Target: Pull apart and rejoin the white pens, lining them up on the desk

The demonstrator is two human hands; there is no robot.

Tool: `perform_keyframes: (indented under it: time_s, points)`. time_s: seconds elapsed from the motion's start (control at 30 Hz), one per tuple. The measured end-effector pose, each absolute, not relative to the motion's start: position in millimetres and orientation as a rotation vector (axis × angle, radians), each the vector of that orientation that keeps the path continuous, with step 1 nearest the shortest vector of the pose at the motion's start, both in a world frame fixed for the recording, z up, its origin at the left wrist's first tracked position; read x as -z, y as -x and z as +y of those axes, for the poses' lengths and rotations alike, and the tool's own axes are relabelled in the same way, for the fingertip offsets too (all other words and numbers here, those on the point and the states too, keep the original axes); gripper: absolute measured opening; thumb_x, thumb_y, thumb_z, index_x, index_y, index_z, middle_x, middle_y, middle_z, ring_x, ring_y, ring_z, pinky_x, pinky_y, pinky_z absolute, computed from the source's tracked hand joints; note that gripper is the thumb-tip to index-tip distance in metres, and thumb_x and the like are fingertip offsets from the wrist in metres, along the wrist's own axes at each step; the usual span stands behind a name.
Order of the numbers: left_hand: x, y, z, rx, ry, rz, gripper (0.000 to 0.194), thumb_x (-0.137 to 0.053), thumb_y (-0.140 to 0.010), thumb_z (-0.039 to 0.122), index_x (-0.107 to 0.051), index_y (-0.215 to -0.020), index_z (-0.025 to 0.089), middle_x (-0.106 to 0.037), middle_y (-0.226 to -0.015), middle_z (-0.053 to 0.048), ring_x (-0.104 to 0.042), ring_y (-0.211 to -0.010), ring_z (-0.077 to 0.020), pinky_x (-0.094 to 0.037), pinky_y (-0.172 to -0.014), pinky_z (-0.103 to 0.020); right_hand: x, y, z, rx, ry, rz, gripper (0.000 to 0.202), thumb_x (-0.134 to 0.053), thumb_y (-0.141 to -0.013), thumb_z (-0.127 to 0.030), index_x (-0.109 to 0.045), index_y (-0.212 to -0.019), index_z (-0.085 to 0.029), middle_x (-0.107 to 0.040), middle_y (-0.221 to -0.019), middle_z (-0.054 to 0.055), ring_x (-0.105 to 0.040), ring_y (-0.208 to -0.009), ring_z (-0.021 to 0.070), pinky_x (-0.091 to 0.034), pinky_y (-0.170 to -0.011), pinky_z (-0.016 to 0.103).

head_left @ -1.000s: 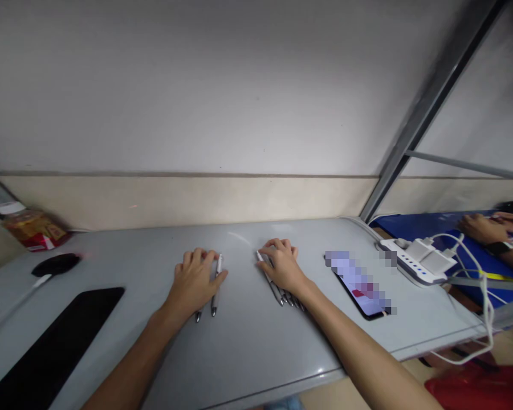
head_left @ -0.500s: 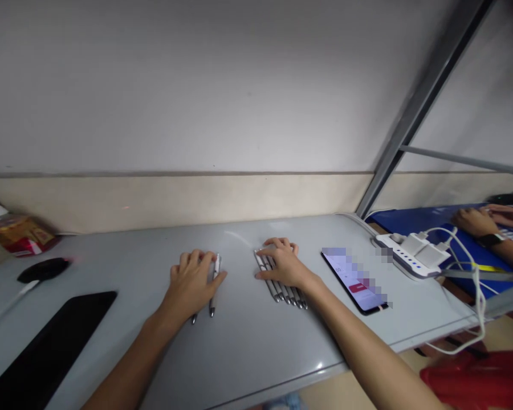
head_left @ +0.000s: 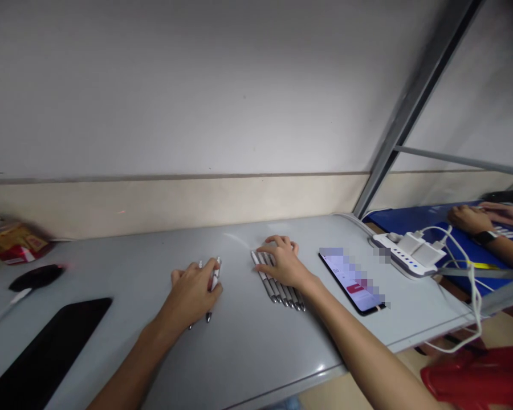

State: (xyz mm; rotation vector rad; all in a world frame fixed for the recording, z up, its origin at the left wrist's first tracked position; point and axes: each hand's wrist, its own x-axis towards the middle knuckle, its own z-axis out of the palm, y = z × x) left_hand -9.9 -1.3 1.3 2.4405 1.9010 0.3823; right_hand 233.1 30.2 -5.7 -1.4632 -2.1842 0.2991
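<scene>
Across the grey worktop [head_left: 226,359], a row of pens [head_left: 276,290] lies under the right hand [head_left: 283,263], parallel, tips nearward and slightly right; its fingers spread, pinching none. The left hand [head_left: 193,291] curls over two more pens [head_left: 215,278], tips nearward, slightly left; grip unclear. Arranging seems in hand; the next move calls for light pressure. Rightward: a phone [head_left: 353,283].

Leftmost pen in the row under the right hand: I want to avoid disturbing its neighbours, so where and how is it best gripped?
Probably best to pinch the leftmost pen by its near half, coming from the left: it lies flat on the desk, that side exposed, while other pens crowd its right and the right hand reaches over their far half.
</scene>
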Motion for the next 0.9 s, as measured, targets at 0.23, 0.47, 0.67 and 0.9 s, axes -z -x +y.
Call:
perform_keyframes:
  time_s: [0.23, 0.47, 0.67, 0.9]
  points:
    - [-3, 1, -3, -0.673, -2.43, 1.582, 0.018, -0.049, -0.085, 0.026, -0.057, -0.1, 0.023, -0.061, -0.083, 0.0, -0.056, -0.083, -0.0185, -0.038, -0.083, -0.036, -4, -226, 20, -0.314, 1.183, -2.231, 0.05, -0.07, -0.08, -0.044, -0.058, -0.127, -0.033, -0.052, -0.129, 0.008, -0.042, -0.118, 0.0258, -0.029, -0.097, 0.042]
    - [-6, -1, -5, -0.831, -2.419, 1.343, 0.022, -0.04, -0.096, 0.034, -0.056, -0.102, 0.022, -0.061, -0.099, -0.004, -0.056, -0.092, -0.0174, -0.043, -0.082, -0.031, -10, -222, 17, -0.588, 1.05, -2.187, 0.03, -0.051, -0.093, -0.044, -0.069, -0.093, -0.021, -0.065, -0.079, 0.002, -0.054, -0.075, 0.0148, -0.037, -0.07, 0.026]
    - [-3, 2, 1, -0.82, -2.522, 1.412, 0.028, -0.032, -0.098, 0.034, -0.056, -0.101, 0.019, -0.061, -0.096, -0.005, -0.056, -0.089, -0.0185, -0.043, -0.084, -0.034, -9, -224, 21, -1.0, 1.057, -1.946, 0.047, -0.044, -0.092, -0.055, -0.061, -0.071, -0.016, -0.048, -0.056, -0.003, -0.042, -0.053, 0.0103, -0.031, -0.052, 0.023]
    - [-4, 2, 3, -0.811, -2.7, 1.494, 0.032, -0.028, -0.099, 0.03, -0.056, -0.087, 0.019, -0.06, -0.08, -0.004, -0.051, -0.077, -0.0187, -0.04, -0.074, -0.034, -6, -225, 24, -1.417, 1.024, -1.757, 0.054, -0.042, -0.089, -0.062, -0.054, -0.062, -0.017, -0.039, -0.05, -0.004, -0.033, -0.045, 0.0092, -0.025, -0.046, 0.024]
